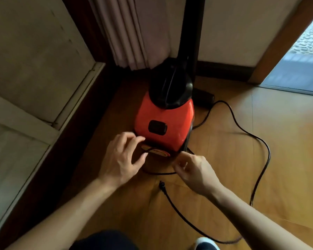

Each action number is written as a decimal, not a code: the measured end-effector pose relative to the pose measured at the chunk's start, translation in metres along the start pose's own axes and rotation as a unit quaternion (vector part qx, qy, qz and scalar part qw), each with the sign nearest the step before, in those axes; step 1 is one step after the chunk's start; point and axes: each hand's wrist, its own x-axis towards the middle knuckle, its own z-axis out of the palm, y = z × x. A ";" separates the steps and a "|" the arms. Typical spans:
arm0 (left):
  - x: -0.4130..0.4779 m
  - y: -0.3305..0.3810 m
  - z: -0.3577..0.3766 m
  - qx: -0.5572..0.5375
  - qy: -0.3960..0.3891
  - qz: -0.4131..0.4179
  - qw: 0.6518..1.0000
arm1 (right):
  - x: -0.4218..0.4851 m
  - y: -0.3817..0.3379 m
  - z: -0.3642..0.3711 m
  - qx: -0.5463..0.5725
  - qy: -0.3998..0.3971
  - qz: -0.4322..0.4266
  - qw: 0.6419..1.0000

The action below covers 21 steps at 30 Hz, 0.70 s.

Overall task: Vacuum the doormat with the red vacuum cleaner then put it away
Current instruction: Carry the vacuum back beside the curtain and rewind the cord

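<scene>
The red vacuum cleaner [163, 121] stands upright on the wooden floor in the corner, its black top and tube rising against the wall. Its black power cord [258, 141] loops loosely over the floor to the right, and the plug [162, 184] lies just in front of me. My left hand [123, 159] reaches to the vacuum's lower rear, fingers curled at a loop of cord by the cord hook. My right hand [192, 170] pinches the cord just right of the vacuum's base. No doormat is in view.
A pleated curtain [132, 33] hangs behind the vacuum. A panelled wall with dark skirting [43, 87] runs along the left. An open doorway [296, 60] is at the upper right. My shoe [206, 244] shows at the bottom.
</scene>
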 end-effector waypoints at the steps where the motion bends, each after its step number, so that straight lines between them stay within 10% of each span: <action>1: 0.014 -0.001 -0.006 0.016 0.002 0.024 1.000 | 0.004 -0.010 0.002 0.048 0.008 0.019 0.999; 6: 0.111 0.003 -0.038 0.072 -0.046 0.150 0.985 | 0.021 -0.070 0.026 0.395 -0.066 0.202 0.894; 13: 0.169 -0.010 -0.045 0.183 -0.261 0.242 0.917 | 0.040 -0.102 0.042 0.576 -0.073 0.335 0.742; 21: 0.196 -0.027 -0.033 0.142 -0.235 0.284 0.919 | 0.036 -0.092 0.049 0.567 -0.049 0.306 0.763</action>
